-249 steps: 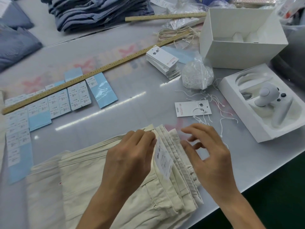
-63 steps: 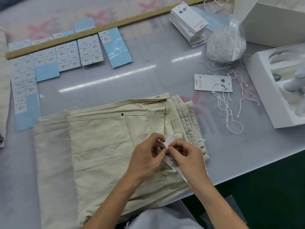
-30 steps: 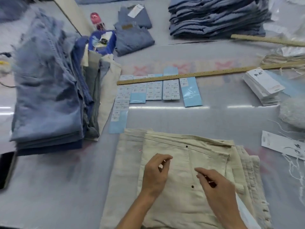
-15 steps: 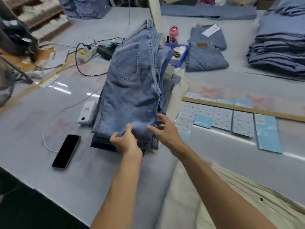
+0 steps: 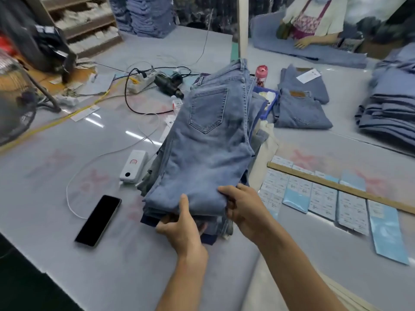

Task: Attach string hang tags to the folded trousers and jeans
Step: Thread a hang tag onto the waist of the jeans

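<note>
The top jeans lie folded on a stack of jeans near the table's front edge, back pocket facing up and the folded end toward you. Your left hand grips that near end, thumb on top of the denim and fingers tucked under the upper layers of the stack. Your right hand holds the right near corner of the same jeans, fingers curled over the fold. Just left of the stack sits a white power bank with a white cable looping off it, and nearer you a black phone lies face up. Right of the stack, sheets of stickers on blue backing lie in a row, partly under a wooden ruler. Behind the stack stand a pink bottle and a blue tray, with two more folded jeans beyond, one carrying a white tag. A taller pile of denim sits at far right. A power strip with black cords lies farther back on the left. Across the table another person rests a hand on spread denim.
</note>
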A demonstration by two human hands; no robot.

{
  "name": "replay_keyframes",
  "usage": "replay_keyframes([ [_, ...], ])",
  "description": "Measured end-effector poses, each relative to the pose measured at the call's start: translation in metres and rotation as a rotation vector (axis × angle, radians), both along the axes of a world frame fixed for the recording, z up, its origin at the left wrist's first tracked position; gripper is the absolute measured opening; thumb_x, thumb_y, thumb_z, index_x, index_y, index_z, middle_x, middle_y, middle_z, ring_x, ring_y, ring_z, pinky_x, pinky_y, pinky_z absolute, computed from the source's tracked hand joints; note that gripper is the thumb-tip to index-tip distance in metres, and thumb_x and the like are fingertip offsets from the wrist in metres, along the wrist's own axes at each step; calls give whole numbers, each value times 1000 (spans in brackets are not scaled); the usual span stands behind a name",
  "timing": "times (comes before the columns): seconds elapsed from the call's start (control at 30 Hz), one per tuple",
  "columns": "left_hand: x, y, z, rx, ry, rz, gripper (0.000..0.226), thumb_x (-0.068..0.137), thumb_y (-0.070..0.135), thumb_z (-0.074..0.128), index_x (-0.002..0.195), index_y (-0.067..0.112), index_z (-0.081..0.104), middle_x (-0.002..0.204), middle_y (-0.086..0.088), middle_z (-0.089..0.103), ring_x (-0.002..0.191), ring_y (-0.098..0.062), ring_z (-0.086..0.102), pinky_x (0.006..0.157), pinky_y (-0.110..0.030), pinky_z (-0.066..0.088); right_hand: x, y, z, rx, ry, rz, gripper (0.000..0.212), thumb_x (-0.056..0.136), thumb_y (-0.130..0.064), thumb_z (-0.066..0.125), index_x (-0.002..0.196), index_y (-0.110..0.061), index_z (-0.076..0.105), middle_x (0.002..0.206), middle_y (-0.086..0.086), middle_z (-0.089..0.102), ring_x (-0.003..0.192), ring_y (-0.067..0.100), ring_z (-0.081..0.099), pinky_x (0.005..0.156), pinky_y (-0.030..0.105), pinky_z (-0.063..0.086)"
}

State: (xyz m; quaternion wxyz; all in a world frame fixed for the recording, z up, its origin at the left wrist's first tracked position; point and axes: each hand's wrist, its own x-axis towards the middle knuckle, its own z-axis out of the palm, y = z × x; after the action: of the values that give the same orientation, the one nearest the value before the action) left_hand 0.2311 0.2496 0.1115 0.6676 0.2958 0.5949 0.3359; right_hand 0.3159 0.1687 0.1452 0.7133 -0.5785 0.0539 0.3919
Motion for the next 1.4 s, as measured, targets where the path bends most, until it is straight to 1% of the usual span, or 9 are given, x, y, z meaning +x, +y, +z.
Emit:
replay_keyframes([
  [0.3, -6, 33, 35, -127, -230, -114, 38, 85, 18, 79, 120, 13, 64, 108, -10, 76, 87, -26, 76, 60, -33, 59, -20, -4, 11, 108, -58, 55, 22, 95, -14, 65, 115, -8, 70, 113, 15, 74, 100, 29, 73, 78, 37, 57],
  [0.43, -8, 41, 70, -57, -467, -235, 26, 86, -8, 66, 106, 7, 71, 107, -15, 77, 80, -23, 77, 55, -30, 59, -3, -3, 3, 561, 186, -118, 55, 97, -59, 54, 115, -11, 73, 111, 10, 73, 105, 26, 71, 88, 41, 57],
  [0.57, -43, 56, 95, 106, -477, -289, 47, 80, -6, 70, 124, 7, 66, 109, -13, 77, 92, -27, 77, 62, -29, 60, 56, 13, -4, 636, 281, -192, 89, 88, -78, 44, 139, -5, 52, 136, 23, 61, 127, 43, 58, 101, 56, 48],
  [0.7, -102, 70, 86, 206, -357, -346, 54, 66, -1, 72, 120, 4, 68, 105, -11, 78, 88, -22, 77, 64, -31, 63, 140, 39, 39, 450, 81, -56, 94, 83, -77, 56, 144, -5, 49, 136, 20, 62, 123, 40, 62, 100, 55, 52],
  [0.8, -131, 68, 60, 276, -216, -356, 55, 74, -24, 61, 123, 1, 61, 90, -5, 79, 75, -14, 76, 60, -22, 61, 178, 67, 76, 80, -206, 195, 56, 92, -53, 66, 134, -15, 63, 135, 16, 64, 118, 36, 65, 93, 50, 58],
  [0.9, -148, 55, 33, 339, -84, -352, 58, 76, -28, 66, 129, -4, 55, 102, -19, 71, 90, -25, 75, 57, -7, 53, 195, 89, 91, -381, -639, 294, 28, 87, -16, 80, 109, -7, 65, 108, 10, 69, 87, 19, 66, 58, 21, 56],
  [1.0, -151, 49, 23, 399, -106, -310, 65, 75, -26, 68, 131, 3, 56, 113, -12, 70, 84, -6, 75, 66, -12, 57, 189, 82, 113, -502, -848, 399, 35, 82, -14, 83, 114, -9, 68, 90, 1, 68, 83, 16, 66, 63, 16, 52],
  [1.23, -136, 48, 33, 392, -208, -407, 49, 80, 10, 78, 125, 21, 64, 121, 0, 74, 106, -19, 73, 81, -43, 62, 130, -153, 132, -269, -878, -50, 46, 85, -18, 72, 130, -19, 65, 113, 11, 66, 97, 19, 63, 95, 31, 52],
  [1.4, -94, 1, 30, 540, -151, -717, 42, 82, 21, 78, 120, 21, 61, 111, 8, 75, 94, -7, 73, 75, -25, 62, 6, -355, 116, -448, -810, -420, 44, 98, -2, 52, 141, -8, 51, 105, -5, 67, 90, 3, 68, 78, 14, 56],
])
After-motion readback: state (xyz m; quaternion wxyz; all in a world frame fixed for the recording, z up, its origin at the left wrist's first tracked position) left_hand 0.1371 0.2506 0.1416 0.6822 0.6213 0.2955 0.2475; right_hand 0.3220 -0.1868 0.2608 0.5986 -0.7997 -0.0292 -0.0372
